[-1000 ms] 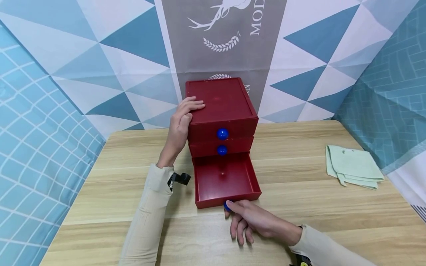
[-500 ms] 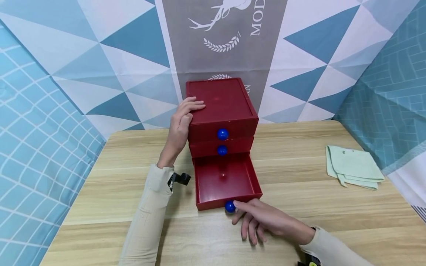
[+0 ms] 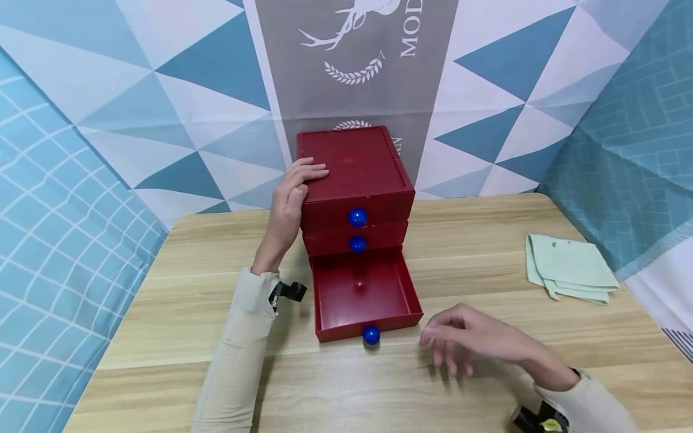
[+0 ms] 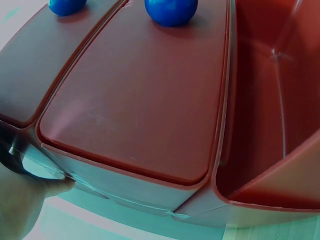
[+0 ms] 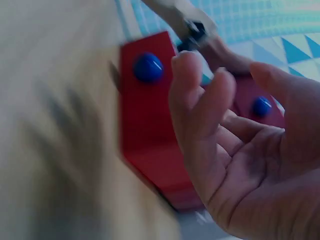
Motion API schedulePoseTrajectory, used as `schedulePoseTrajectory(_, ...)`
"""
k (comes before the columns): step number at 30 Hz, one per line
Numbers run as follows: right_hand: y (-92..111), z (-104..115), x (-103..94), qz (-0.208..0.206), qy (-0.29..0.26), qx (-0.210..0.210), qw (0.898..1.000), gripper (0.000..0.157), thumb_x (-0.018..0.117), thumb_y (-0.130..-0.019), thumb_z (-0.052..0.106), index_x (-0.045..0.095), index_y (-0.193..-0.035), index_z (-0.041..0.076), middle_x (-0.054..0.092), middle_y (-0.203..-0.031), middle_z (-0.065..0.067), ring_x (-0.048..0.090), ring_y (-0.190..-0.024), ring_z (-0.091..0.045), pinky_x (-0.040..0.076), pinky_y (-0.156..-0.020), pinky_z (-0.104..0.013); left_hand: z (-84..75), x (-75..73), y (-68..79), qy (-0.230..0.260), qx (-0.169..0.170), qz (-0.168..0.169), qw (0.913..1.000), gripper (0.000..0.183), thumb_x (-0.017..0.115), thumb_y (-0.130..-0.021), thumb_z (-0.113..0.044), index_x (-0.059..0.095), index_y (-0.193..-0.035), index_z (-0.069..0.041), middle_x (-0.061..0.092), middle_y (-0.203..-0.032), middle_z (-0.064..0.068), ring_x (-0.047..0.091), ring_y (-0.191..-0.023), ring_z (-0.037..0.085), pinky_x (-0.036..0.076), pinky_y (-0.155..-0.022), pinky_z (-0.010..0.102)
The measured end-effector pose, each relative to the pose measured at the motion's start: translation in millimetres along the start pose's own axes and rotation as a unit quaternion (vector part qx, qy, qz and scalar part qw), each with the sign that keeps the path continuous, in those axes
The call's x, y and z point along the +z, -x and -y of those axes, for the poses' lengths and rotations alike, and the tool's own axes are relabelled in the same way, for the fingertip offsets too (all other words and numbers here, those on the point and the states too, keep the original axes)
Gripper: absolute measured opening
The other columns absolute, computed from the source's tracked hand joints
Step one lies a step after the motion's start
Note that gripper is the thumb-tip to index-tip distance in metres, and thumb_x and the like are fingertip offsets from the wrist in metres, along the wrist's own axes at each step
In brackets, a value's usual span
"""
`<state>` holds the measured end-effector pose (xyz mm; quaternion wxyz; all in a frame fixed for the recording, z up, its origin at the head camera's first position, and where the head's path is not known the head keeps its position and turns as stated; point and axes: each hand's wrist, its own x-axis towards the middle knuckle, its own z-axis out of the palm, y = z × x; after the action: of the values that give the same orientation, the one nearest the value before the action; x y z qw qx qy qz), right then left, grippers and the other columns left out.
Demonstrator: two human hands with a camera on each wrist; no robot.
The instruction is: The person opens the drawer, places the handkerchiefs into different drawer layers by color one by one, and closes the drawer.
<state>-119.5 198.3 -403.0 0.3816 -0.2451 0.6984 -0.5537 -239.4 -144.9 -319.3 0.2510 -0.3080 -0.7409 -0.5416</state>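
Note:
A dark red drawer cabinet [image 3: 354, 165] with blue ball knobs stands at the back of the table. Its bottom drawer [image 3: 357, 300] is pulled out and shows a bare inside; the two drawers above are closed. My left hand [image 3: 288, 201] rests on the cabinet's top left edge, fingers lying on the top. In the left wrist view the thumb [image 4: 55, 186] touches the cabinet's side. My right hand [image 3: 471, 337] is off to the right of the bottom drawer's blue knob [image 3: 371, 335], fingers loosely bent, holding nothing. In the right wrist view that hand [image 5: 250, 165] covers part of the cabinet.
A folded pale green cloth [image 3: 571, 267] lies on the right side of the wooden table [image 3: 216, 325]. Behind the cabinet hangs a patterned backdrop [image 3: 216, 120], with blue patterned sheets at both sides.
My right hand has let go of the bottom drawer's knob and moved away to the right. The drawer stays pulled out, and my left hand keeps its place on the cabinet.

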Motion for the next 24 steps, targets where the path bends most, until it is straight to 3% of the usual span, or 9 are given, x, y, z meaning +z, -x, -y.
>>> schedulePoseTrajectory(6,20,20,-33.0,-0.075,0.099,-0.020,0.992,0.029,0.045,-0.106,0.017,0.064,-0.116,-0.001,0.068,-0.090,-0.026,0.069,-0.069,-0.036,0.058,-0.056,-0.043,4.0,-0.1,0.1,-0.002,-0.002,-0.003,1.0000,0.045,0.029,-0.093,0.004,0.063,-0.121,0.012,0.055,-0.134,0.029,0.034,-0.139,0.039,0.021,-0.119,0.040)
schedulePoseTrajectory(11,25,33,-63.3,-0.134,0.162,-0.019,0.978,0.030,0.048,-0.106,0.019,0.061,-0.123,0.000,0.069,-0.092,-0.018,0.069,-0.075,-0.031,0.059,-0.063,-0.041,4.1,-1.9,-0.5,-0.004,-0.002,-0.007,1.0000,0.047,0.027,-0.093,0.001,0.063,-0.121,0.013,0.055,-0.133,0.030,0.035,-0.140,0.037,0.020,-0.120,0.039)
schedulePoseTrajectory(14,26,39,-80.4,-0.185,0.195,-0.024,0.963,0.031,0.050,-0.105,0.020,0.060,-0.125,-0.001,0.069,-0.093,-0.013,0.069,-0.078,-0.026,0.059,-0.064,-0.039,1.1,-2.8,-0.1,-0.006,0.001,-0.008,1.0000,0.046,0.028,-0.092,0.003,0.063,-0.120,0.013,0.055,-0.133,0.030,0.035,-0.138,0.040,0.021,-0.119,0.039)
schedulePoseTrajectory(16,29,41,-90.7,-0.226,0.225,-0.029,0.947,0.030,0.051,-0.104,0.021,0.061,-0.125,0.001,0.069,-0.094,-0.012,0.070,-0.078,-0.023,0.060,-0.064,-0.037,-0.8,-2.9,-0.3,-0.008,0.004,-0.007,0.9999,0.045,0.029,-0.092,0.006,0.064,-0.120,0.013,0.056,-0.132,0.030,0.036,-0.137,0.042,0.022,-0.118,0.039)
schedulePoseTrajectory(19,35,39,-104.1,-0.291,0.276,-0.033,0.915,0.031,0.052,-0.104,0.022,0.062,-0.126,0.003,0.070,-0.095,-0.011,0.069,-0.078,-0.016,0.059,-0.064,-0.032,-0.8,-2.1,-0.7,-0.007,0.005,-0.005,0.9999,0.045,0.029,-0.092,0.005,0.064,-0.120,0.012,0.056,-0.132,0.030,0.036,-0.137,0.042,0.022,-0.118,0.039)
schedulePoseTrajectory(22,43,29,-117.5,-0.347,0.325,-0.026,0.879,0.034,0.051,-0.104,0.023,0.061,-0.129,0.001,0.070,-0.098,-0.013,0.067,-0.079,-0.007,0.057,-0.063,-0.026,0.1,-0.9,-0.8,-0.006,0.005,-0.005,1.0000,0.045,0.029,-0.092,0.005,0.064,-0.120,0.012,0.055,-0.132,0.030,0.036,-0.137,0.042,0.022,-0.118,0.039)
schedulePoseTrajectory(24,49,21,-127.0,-0.383,0.357,-0.019,0.852,0.037,0.052,-0.104,0.025,0.061,-0.129,0.000,0.071,-0.101,-0.017,0.068,-0.082,-0.010,0.055,-0.063,-0.022,0.7,-0.3,-0.4,-0.005,0.004,-0.004,1.0000,0.045,0.030,-0.092,0.005,0.064,-0.121,0.012,0.056,-0.132,0.030,0.036,-0.137,0.042,0.022,-0.118,0.039)
